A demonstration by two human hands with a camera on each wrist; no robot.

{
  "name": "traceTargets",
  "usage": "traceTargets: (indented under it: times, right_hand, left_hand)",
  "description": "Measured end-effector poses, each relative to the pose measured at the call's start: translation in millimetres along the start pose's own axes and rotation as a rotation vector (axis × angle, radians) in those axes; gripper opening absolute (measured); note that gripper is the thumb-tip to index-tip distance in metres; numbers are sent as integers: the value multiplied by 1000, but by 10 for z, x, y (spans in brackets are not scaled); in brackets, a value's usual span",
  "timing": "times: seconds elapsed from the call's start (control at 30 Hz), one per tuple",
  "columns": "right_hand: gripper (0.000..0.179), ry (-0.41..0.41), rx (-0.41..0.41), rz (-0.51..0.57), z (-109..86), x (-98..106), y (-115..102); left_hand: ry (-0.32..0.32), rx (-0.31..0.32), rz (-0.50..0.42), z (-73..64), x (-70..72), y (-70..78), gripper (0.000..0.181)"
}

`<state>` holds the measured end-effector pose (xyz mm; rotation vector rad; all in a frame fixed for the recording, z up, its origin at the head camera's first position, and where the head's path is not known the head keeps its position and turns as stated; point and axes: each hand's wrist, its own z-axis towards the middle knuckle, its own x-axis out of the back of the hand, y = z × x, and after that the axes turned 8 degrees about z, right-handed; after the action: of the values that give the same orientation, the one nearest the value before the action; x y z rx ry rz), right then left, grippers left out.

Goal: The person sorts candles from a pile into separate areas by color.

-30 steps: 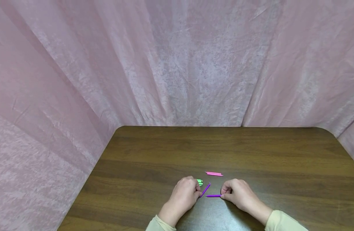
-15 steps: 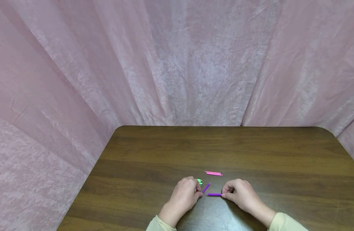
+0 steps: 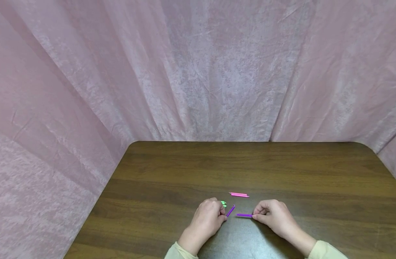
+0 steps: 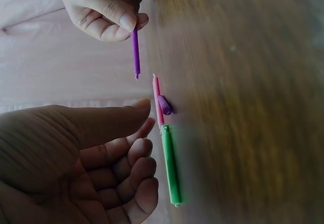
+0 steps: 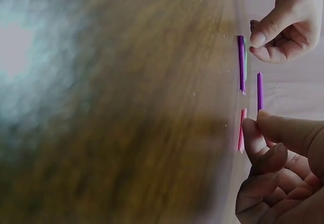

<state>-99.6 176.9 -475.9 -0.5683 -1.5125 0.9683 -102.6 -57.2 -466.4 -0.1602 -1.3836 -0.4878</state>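
Note:
My right hand [image 3: 277,217] pinches a thin purple candle [image 3: 244,215] by one end between thumb and fingertips; in the right wrist view the candle [image 5: 260,89] is raised off the table, wick end pointing away. A second purple candle [image 3: 230,210] lies slanted on the table by my left hand [image 3: 207,219]. Loosely curled, the left fingers have nothing between them, as the left wrist view shows. Several green candles [image 3: 223,204] lie just beyond that hand, partly hidden by it. In the left wrist view a green candle [image 4: 171,168] shows below the fingertips.
Two pink candles [image 3: 239,194] lie side by side farther back on the brown wooden table [image 3: 172,165]. Pinkish curtains [image 3: 217,72] hang behind and at the left of the table.
My right hand has moved to the right and slightly away from me, carrying its purple candle away from the slanted one. My left hand has stayed nearly still.

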Motion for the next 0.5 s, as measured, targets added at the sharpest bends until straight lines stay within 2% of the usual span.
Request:
traceTargets:
  times: [0.5]
  right_hand:
    - [13, 55, -25, 34, -11, 90, 51]
  left_hand:
    - [-9, 2, 32, 1, -18, 12, 20]
